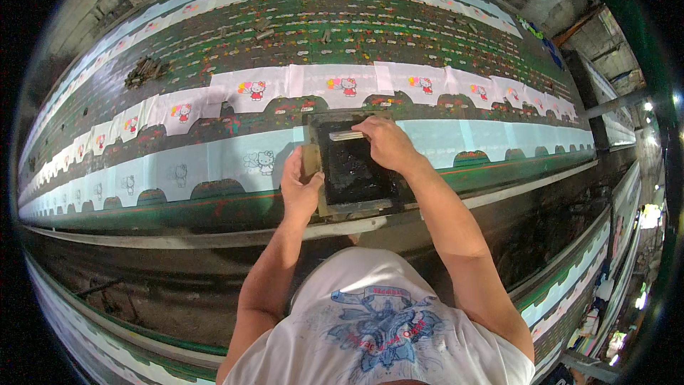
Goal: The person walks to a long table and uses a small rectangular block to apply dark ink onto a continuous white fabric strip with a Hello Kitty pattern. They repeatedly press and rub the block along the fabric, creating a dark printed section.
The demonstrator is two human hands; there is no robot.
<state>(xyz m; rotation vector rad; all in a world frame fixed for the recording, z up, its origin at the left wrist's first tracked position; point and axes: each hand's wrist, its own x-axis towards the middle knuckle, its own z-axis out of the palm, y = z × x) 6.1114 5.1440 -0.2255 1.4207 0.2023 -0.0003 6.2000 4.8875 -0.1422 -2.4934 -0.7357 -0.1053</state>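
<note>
A screen-printing frame (pixel 356 175) with dark ink on its mesh lies on a long strip of pale blue fabric pieces (pixel 499 139). My left hand (pixel 301 182) grips the frame's left edge. My right hand (pixel 385 144) is closed on a squeegee (pixel 342 135) near the top of the dark mesh. Left of the frame, cartoon cat outlines (pixel 260 162) show on the blue fabric, fainter toward the far left. The fabric under the frame is hidden.
Behind, pink pieces with coloured cat prints (pixel 313 78) line the long green table (pixel 456 50). A pile of short sticks (pixel 142 71) sits at back left. A rail (pixel 214 241) edges the table; more long tables (pixel 85 314) stand lower left and at right.
</note>
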